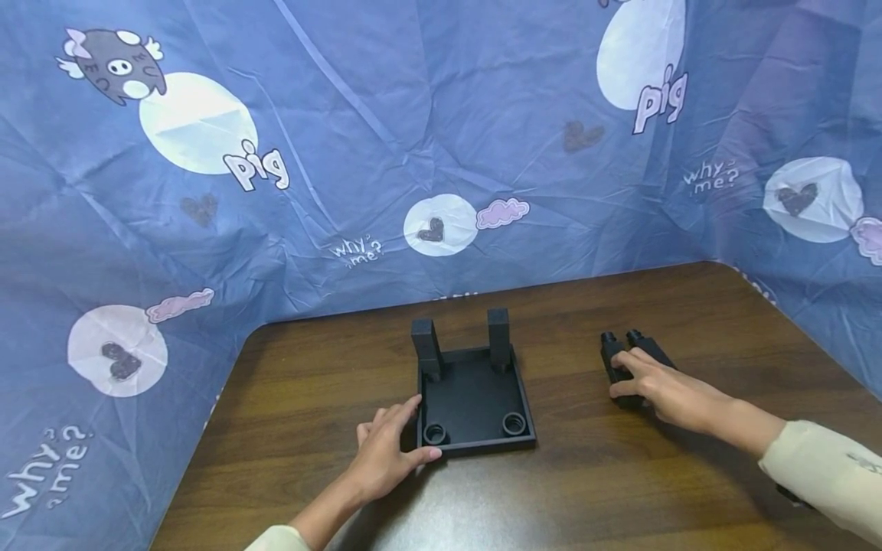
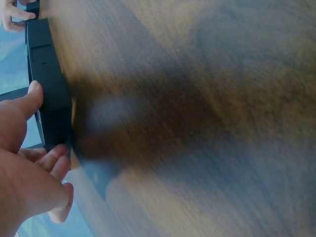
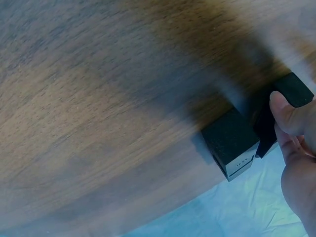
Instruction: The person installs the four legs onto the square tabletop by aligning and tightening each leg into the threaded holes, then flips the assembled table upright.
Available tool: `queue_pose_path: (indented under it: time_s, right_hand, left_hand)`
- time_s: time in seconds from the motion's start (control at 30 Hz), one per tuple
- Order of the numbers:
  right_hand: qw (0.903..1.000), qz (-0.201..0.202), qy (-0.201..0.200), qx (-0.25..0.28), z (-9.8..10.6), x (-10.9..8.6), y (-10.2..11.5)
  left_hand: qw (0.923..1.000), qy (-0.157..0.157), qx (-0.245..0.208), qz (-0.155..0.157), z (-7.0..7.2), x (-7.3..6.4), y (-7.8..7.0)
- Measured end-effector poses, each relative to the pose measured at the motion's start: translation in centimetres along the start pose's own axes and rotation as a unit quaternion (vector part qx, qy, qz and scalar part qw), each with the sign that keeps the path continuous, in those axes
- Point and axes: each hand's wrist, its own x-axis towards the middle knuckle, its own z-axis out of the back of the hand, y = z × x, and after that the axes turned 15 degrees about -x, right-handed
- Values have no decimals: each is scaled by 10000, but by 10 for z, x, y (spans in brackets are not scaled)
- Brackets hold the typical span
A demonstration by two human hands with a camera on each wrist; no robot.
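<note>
A black square tray-like base [image 1: 475, 398] lies on the table, with two square black posts [image 1: 498, 333] upright at its far corners and round threaded sockets [image 1: 513, 424] at its near corners. My left hand [image 1: 386, 451] grips its near-left corner, thumb at the front edge and fingers along the left side. In the left wrist view, the thumb [image 2: 33, 96] presses on the base's outer wall. To the right, two loose black square posts with threaded ends lie side by side. My right hand [image 1: 671, 390] holds the left one [image 1: 609, 348]; the other post [image 1: 654, 352] is partly hidden behind the hand.
The brown wooden table [image 1: 331, 367] carries the base near its middle. A blue printed cloth [image 1: 358, 153] hangs close behind the table's back and side edges. Bare wood lies between the base and the loose posts.
</note>
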Motion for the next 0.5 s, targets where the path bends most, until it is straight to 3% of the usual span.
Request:
queue_pose_path:
  time_s: [0.13, 0.3, 0.5]
  right_hand:
    - [9999, -42, -22, 117, 1, 0, -1]
    - [9977, -46, -163, 659, 5, 0, -7]
    - [9855, 215, -1117, 1261, 9, 8, -15]
  left_hand:
    - [10000, 10, 17, 16, 0, 0, 0]
    - [10000, 1, 34, 39, 0, 0, -1]
    - [9999, 19, 8, 101, -1, 1, 0]
